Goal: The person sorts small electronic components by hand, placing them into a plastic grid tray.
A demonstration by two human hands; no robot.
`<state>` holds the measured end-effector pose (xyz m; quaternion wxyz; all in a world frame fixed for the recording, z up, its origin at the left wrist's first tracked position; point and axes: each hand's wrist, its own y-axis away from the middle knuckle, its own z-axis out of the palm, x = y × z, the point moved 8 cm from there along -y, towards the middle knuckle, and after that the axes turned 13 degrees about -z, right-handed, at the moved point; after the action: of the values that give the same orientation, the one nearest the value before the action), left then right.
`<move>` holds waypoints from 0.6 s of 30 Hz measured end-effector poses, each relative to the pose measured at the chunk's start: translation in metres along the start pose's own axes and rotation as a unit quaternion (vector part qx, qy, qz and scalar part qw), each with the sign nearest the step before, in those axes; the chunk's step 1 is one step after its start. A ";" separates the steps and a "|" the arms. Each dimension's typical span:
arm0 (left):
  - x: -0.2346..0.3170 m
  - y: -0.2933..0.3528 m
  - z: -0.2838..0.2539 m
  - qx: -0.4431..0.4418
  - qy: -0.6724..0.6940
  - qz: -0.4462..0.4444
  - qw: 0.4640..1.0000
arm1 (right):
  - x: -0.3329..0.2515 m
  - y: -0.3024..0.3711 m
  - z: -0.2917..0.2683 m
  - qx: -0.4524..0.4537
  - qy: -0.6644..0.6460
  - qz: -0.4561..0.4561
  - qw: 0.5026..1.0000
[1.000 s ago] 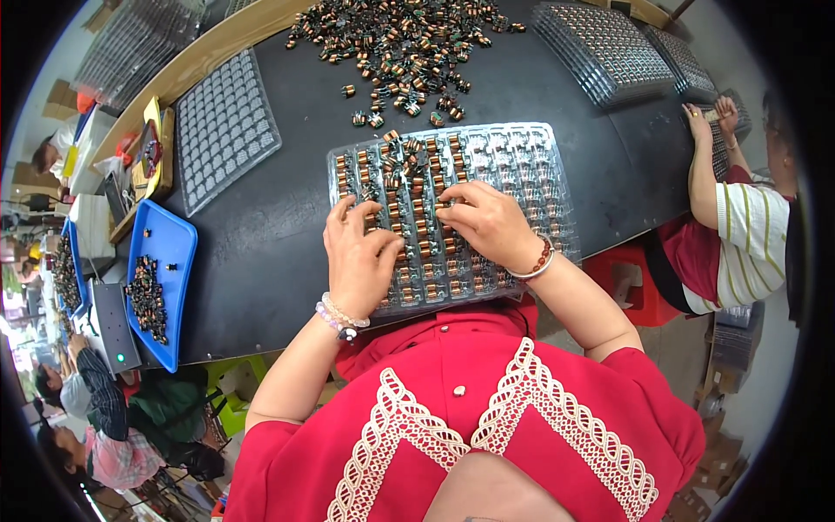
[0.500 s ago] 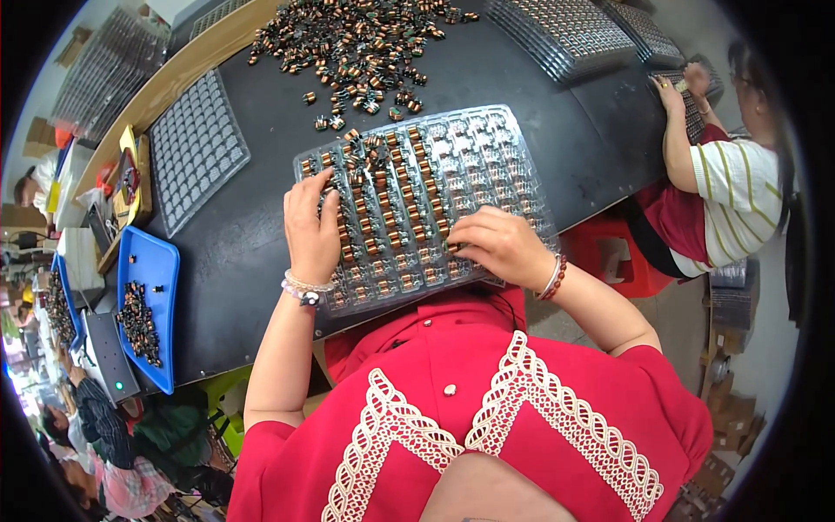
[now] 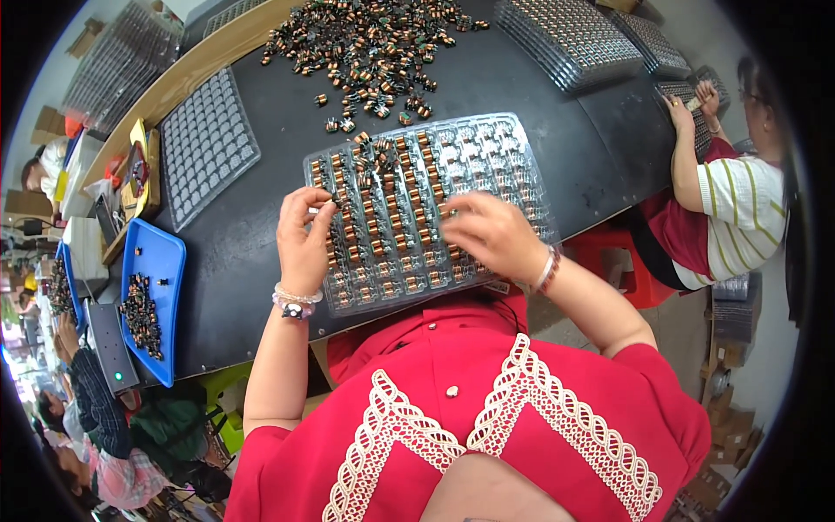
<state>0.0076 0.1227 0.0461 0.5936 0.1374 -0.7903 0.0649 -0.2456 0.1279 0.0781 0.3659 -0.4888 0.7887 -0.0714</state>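
A clear plastic tray lies in front of me on the dark table, its left columns filled with small copper-wound coils. Several loose coils are heaped on its upper part. At the tray's left edge, the fingers and thumb of my left hand pinch a coil, of which only a dark bit shows at the fingertips. Over the middle columns hovers my right hand, its fingers smeared by motion and partly curled; whether they hold anything is unclear. Paler cells fill the tray's right side.
A big pile of coils covers the table's far part. A blue tray with coils stands at left, below another clear tray. Stacked trays rise at far right. A co-worker sits at right beside a red stool.
My left hand has drawn its fingers together and shifted slightly down and left. My right hand has moved up from the lower columns. The whole view has shifted a little.
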 end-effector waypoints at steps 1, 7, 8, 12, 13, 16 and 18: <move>0.003 0.001 -0.005 0.005 -0.067 0.028 0.997 | -0.001 -0.022 -0.002 0.018 0.049 -0.029 0.998; 0.005 0.031 -0.025 -0.058 -0.192 0.002 0.980 | 0.022 -0.075 0.035 -0.024 0.216 -0.095 0.972; 0.005 0.040 -0.028 -0.070 -0.226 0.013 0.972 | 0.027 -0.077 0.040 -0.046 0.224 -0.086 0.970; -0.007 0.060 -0.025 -0.082 -0.268 0.007 0.960 | 0.029 -0.079 0.046 -0.067 0.209 -0.070 0.973; -0.007 0.062 -0.024 -0.078 -0.273 0.012 0.959 | 0.026 -0.079 0.046 -0.068 0.208 -0.071 0.973; -0.007 0.062 -0.020 -0.057 -0.286 0.026 0.956 | 0.019 -0.078 0.041 -0.038 0.185 -0.083 0.978; -0.007 0.061 -0.019 -0.042 -0.315 0.036 0.947 | 0.026 -0.072 0.044 -0.051 0.110 -0.030 0.992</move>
<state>0.0088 0.1870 0.0486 0.3167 0.0972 -0.9435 0.0066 -0.1721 0.0807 0.0670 0.2487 -0.5198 0.8117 -0.0956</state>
